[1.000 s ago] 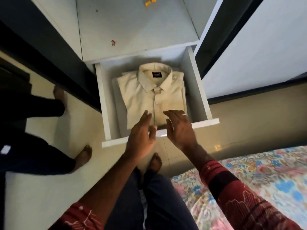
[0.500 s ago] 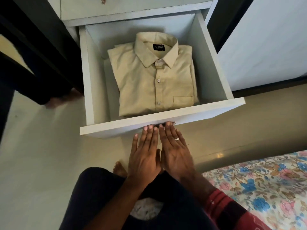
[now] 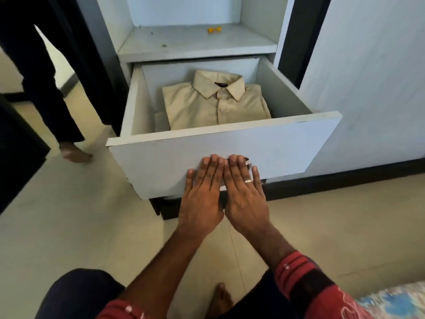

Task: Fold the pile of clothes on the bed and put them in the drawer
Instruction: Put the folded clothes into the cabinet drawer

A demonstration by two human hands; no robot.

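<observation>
A folded beige collared shirt [image 3: 216,107] lies flat inside the pulled-out white drawer [image 3: 287,148] of a wardrobe. My left hand [image 3: 202,196] and my right hand [image 3: 245,194] lie side by side, fingers straight, pressed flat against the drawer's front panel near its lower middle. A ring shows on my right hand. The drawer's handle is mostly hidden behind my right fingers.
Above the drawer is a white shelf [image 3: 195,44] with small yellow bits. Another person's dark-trousered legs and bare foot [image 3: 73,153] stand at the left. The floral bed [image 3: 395,300] edge shows at lower right. A white wall [image 3: 368,77] runs along the right.
My hands left the shirt, dropped to the drawer front and now press flat on it. My view has lowered, showing the front panel face-on.
</observation>
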